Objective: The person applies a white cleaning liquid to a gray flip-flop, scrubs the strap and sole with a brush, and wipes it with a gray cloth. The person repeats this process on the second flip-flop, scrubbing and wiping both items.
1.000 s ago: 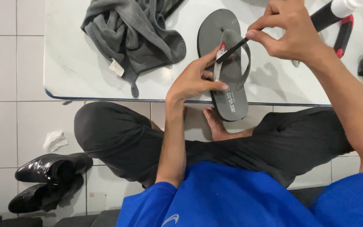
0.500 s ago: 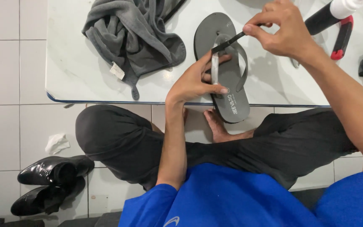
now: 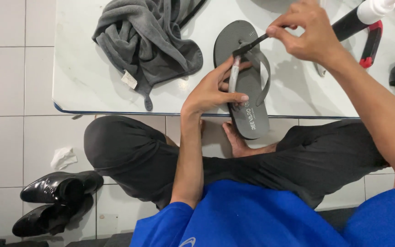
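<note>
L hand (image 3: 213, 89): I'm gripping the near strap of the grey flip-flop (image 3: 245, 98), thumb and fingers closed round it, pressing the sandal down.
R hand (image 3: 309, 32): I'm pinching a thin dark brush (image 3: 251, 45) by its handle, fingers clenched; tip is touching the strap junction near the toe post.
Flip-flop: lying sole-down on the white surface (image 3: 83, 87), heel end hanging over the near edge, toe end pointing away from me.
Grey towel (image 3: 149, 39): crumpled, lying on the surface to the L of the sandal, apart from it.
Red-handled tool (image 3: 371, 45) & dark bottle w/ white cap (image 3: 360, 18): sitting far R on the surface, behind my R hand.
Below the surface: I'm sitting cross-legged in dark trousers (image 3: 129, 155), bare foot (image 3: 236, 139) showing under the edge.
Tiled floor, L side: pair of black shoes (image 3: 53, 201); white crumpled tissue (image 3: 63, 158) near them.
</note>
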